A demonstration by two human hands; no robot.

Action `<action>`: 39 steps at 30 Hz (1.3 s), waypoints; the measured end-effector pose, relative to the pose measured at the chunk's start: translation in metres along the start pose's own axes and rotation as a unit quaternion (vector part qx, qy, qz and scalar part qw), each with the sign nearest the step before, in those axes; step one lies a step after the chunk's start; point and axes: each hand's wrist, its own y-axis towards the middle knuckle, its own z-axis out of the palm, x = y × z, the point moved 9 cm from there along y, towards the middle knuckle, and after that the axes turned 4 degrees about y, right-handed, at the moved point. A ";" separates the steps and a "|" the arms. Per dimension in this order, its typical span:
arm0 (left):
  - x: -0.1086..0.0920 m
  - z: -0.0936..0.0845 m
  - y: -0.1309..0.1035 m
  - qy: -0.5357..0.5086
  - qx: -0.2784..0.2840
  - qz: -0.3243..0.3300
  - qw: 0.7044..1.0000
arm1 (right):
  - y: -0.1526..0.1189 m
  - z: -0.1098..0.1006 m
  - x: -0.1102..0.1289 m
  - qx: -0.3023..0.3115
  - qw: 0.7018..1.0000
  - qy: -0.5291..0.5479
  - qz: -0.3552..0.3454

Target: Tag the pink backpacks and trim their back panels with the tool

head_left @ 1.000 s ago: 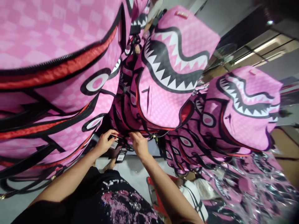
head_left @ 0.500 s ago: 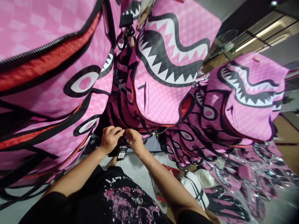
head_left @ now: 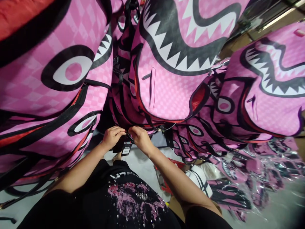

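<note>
Both hands meet under the front edge of a pink shark-mouth backpack [head_left: 166, 105]. My left hand [head_left: 113, 136] is closed in a pinch, fingertips on a thin black cord [head_left: 129, 136]. Close on its right, my right hand [head_left: 141, 138] pinches the same cord, its fingers curled. The cord's ends are hidden by the fingers. Just below the hands hangs a black tag [head_left: 126, 149] with a white label. The backpack's side shows red lining, and a slim zipped pocket runs down its front.
Large pink checkered bags with eye prints [head_left: 69, 71] crowd the left. Another shark-mouth backpack [head_left: 262, 111] stands at right. Plastic-wrapped pink bags [head_left: 257, 168] lie on the floor, near a white bundle with black straps [head_left: 200, 181] and a red crate [head_left: 166, 186].
The view has moved closer and tilted down, so the backpacks look larger and sit higher. Both hands stay together at the cord, still pinching, and the tag still hangs below them.
</note>
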 end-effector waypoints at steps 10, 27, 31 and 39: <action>-0.004 0.008 0.002 0.071 0.046 0.003 0.996 | -0.001 0.012 0.008 0.079 0.986 -0.148 -0.007; 0.002 0.017 0.004 0.249 0.139 -0.048 0.957 | 0.002 0.023 0.017 0.154 0.955 -0.250 -0.028; 0.000 0.013 0.007 0.284 0.131 -0.050 0.948 | 0.005 0.025 0.025 0.179 0.947 -0.265 -0.043; -0.006 0.013 0.010 0.307 0.089 -0.032 0.947 | 0.010 0.019 0.022 0.153 0.954 -0.258 -0.022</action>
